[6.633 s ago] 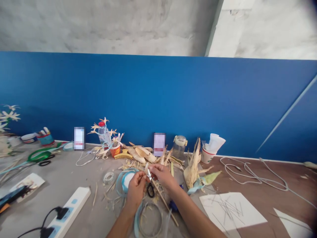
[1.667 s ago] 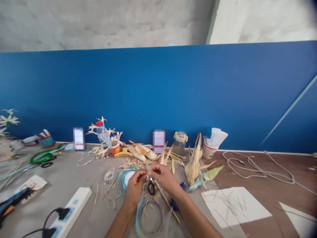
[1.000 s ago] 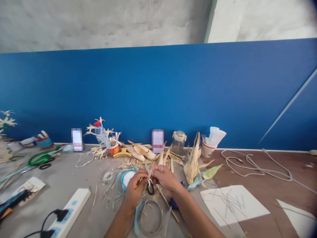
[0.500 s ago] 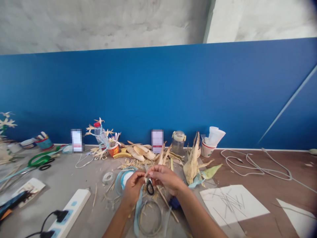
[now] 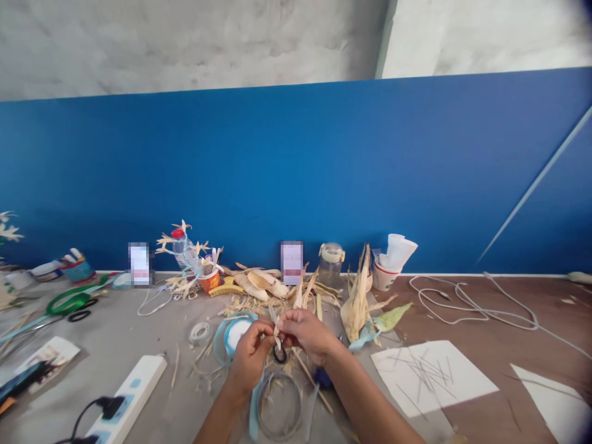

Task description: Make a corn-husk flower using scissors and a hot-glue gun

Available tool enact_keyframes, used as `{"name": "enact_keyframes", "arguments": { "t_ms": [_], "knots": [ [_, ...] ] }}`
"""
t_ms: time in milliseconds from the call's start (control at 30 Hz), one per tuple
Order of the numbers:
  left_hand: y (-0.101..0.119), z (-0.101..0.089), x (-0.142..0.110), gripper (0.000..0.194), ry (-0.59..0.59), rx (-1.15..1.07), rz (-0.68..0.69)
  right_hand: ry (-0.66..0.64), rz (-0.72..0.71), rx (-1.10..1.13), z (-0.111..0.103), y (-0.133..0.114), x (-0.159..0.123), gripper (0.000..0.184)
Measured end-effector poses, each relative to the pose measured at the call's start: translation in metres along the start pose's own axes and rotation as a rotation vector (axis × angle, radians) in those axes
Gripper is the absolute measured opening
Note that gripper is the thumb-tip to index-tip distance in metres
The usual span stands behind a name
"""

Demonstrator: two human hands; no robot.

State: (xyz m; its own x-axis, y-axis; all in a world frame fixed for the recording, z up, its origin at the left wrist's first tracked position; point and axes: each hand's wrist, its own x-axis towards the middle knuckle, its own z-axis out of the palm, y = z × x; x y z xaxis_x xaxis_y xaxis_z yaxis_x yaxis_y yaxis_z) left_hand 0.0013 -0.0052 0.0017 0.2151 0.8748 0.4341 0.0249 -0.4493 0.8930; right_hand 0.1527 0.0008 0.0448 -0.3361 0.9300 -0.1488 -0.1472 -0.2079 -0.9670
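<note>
Between my two hands is a small pale piece of corn husk [image 5: 277, 333]. My left hand [image 5: 252, 351] pinches it from the left, and the fingers of my right hand [image 5: 303, 330] close on it from the right. Just below my fingertips, the black handle of a pair of scissors [image 5: 280, 354] shows; my hands hide part of it. A spool of light blue ribbon [image 5: 235, 336] lies beside my left hand. Nearer to me, a coil of wire [image 5: 280, 407] rests on the table between my forearms.
Dried husks [image 5: 261, 283] and scraps lie behind my hands, near a propped phone [image 5: 291, 262] and a clear jar [image 5: 331, 265]. At right, paper [image 5: 435, 376] carries several thin wires. A power strip [image 5: 129, 394] lies at left, a tape roll [image 5: 199, 333] closer in.
My hands have shifted slightly, and more of the pale husk piece now shows between my fingers. The whole view has moved a little.
</note>
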Motion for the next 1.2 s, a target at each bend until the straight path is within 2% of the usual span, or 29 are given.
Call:
{"name": "enact_keyframes", "arguments": {
  "t_ms": [233,633,967,1200],
  "knots": [
    [0.005,0.003,-0.002,0.008,-0.019,0.009,0.033,0.016,-0.002,0.038,0.002,0.002,0.002,0.028],
    [0.009,0.002,-0.002,0.014,0.012,0.072,0.021,0.061,-0.075,0.024,0.004,-0.004,-0.001,0.026],
    [0.008,0.009,-0.002,0.026,0.150,-0.042,-0.121,0.134,-0.051,0.179,0.008,-0.003,0.001,0.029],
    [-0.004,0.012,-0.002,0.016,0.225,-0.021,-0.162,0.149,-0.046,0.182,0.016,0.003,0.003,0.025]
  ]
}}
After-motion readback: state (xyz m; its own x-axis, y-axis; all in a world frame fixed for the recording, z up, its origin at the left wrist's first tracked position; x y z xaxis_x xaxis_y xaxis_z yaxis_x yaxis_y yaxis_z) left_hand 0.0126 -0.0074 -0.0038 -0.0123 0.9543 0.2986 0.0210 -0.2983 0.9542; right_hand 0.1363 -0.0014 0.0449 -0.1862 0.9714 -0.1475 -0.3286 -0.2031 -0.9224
